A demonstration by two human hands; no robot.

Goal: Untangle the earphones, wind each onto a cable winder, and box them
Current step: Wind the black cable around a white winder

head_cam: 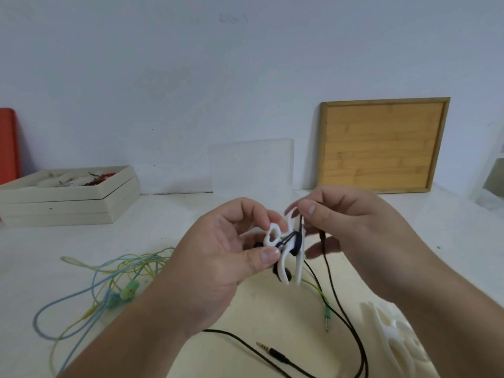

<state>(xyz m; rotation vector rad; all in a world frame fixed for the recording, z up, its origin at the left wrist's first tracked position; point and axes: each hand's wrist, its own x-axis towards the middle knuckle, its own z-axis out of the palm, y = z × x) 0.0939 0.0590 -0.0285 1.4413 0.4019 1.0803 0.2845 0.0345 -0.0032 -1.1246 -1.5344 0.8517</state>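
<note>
We've got a white cable winder point(275, 237) with black earphones point(277, 354), plus a second white winder point(392, 339) on an off-white table point(169, 214). The tangled earphones point(129, 291) are pale blue and yellow-green with mint-green buds. At the back we see a honey-coloured wooden tray point(381, 145) with a bamboo strip pattern, a cream box point(68, 203) and something orange-red point(8, 143).

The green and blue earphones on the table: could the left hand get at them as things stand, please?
Probably not yet: the left hand grips the white cable winder wound with the black earphone cable, so it would need freeing first. Otherwise nothing lies between it and the green and blue earphones.
</note>
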